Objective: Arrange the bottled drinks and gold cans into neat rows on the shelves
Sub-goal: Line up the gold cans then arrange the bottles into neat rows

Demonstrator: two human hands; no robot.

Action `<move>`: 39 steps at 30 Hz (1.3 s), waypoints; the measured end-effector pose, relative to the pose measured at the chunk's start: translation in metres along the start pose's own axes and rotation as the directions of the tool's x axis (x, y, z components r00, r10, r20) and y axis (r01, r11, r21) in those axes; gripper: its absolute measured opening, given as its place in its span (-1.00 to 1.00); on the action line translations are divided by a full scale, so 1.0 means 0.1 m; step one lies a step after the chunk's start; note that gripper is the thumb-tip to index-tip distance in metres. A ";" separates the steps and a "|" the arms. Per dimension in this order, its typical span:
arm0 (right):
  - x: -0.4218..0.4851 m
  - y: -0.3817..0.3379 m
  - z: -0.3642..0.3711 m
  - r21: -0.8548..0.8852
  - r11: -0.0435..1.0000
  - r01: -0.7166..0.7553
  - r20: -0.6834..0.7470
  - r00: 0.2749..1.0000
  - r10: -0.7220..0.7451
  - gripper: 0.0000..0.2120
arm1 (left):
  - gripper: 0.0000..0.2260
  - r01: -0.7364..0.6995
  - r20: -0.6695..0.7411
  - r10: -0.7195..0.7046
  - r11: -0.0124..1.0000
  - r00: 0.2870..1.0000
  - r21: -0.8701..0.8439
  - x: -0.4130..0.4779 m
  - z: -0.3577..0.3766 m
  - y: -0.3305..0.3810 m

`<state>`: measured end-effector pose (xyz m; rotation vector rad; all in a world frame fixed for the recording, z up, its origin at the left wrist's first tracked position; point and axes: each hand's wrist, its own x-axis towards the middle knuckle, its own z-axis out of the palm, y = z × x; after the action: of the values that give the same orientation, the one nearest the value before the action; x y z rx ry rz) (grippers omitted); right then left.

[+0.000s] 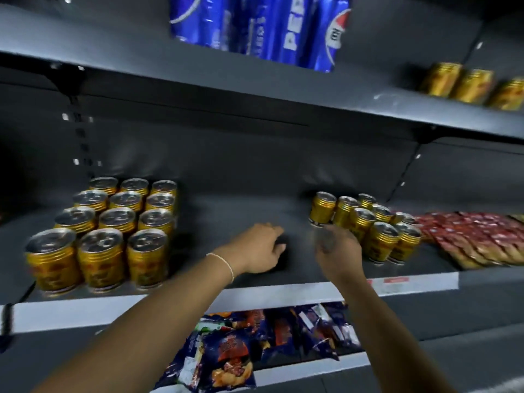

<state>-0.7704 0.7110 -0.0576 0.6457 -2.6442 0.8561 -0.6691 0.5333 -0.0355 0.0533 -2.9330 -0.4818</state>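
The dark grey metal middle shelf [232,211] carries two groups of ribbed gold drink cans with silver pull-tab lids. The left block of gold cans [107,231] stands upright in four rows of three, tight together, running from the front lip to the back panel. The right cluster of gold cans [368,222] is looser, its rows slanting toward the back, and the can at its near-left corner [322,208] leans a little away from its neighbours. A bare stretch of shelf lies between the two groups.

Both hands reach into that gap. The left hand [258,248], with a thin pale bracelet [224,262] on its wrist, hangs palm down over the bare shelf, fingers loosely bent and gripping nothing that can be seen. The right hand [337,248] is just beside the right cluster, fingers pointing up toward the leaning can. It is smeared by motion blur, so I cannot tell whether it grasps anything or touches the can.

On the upper shelf [283,89] stand blue-labelled cola bottles [255,26], and well to their right three more gold cans [470,86] sit in a line. Flat red packets [476,236] lie just beside the right cluster. A white price strip [283,296] runs along the middle shelf's front edge, and below it lie dark blue snack bags [255,344].
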 end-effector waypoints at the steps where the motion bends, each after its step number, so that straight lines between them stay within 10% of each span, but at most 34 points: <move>1: 0.05 0.16 -0.10 -0.038 0.999 -0.021 -0.042 0.999 0.020 -0.69 | -0.64 -0.013 0.012 0.013 1.000 1.000 -0.014 0.10 0.08 0.12; 19: 0.74 1.22 -0.60 -0.436 0.897 -0.080 0.099 0.986 0.136 -0.31 | -0.66 -0.078 0.022 0.081 0.990 0.996 -0.122 0.88 0.69 1.07; 25: 0.64 1.00 -0.72 0.086 0.995 -0.043 0.124 0.992 0.032 -0.48 | -0.57 -0.026 0.021 0.033 0.957 0.999 -0.288 0.95 0.62 1.01; 29: 0.61 0.72 -0.70 0.556 0.819 -0.139 0.273 0.962 -0.022 -0.40 | -0.38 0.074 0.123 -0.006 0.828 0.992 -0.555 0.90 0.48 0.86; 39: 0.69 -0.25 -0.16 0.792 0.533 -0.299 0.387 0.920 -0.058 -0.36 | -0.31 0.154 -0.050 -0.240 0.755 0.969 -0.638 0.50 -0.11 0.09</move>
<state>-0.8148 0.6799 -0.0057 0.8916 -2.4328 2.3473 -0.7163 0.5348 -0.0142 0.2981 -2.4894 -1.4137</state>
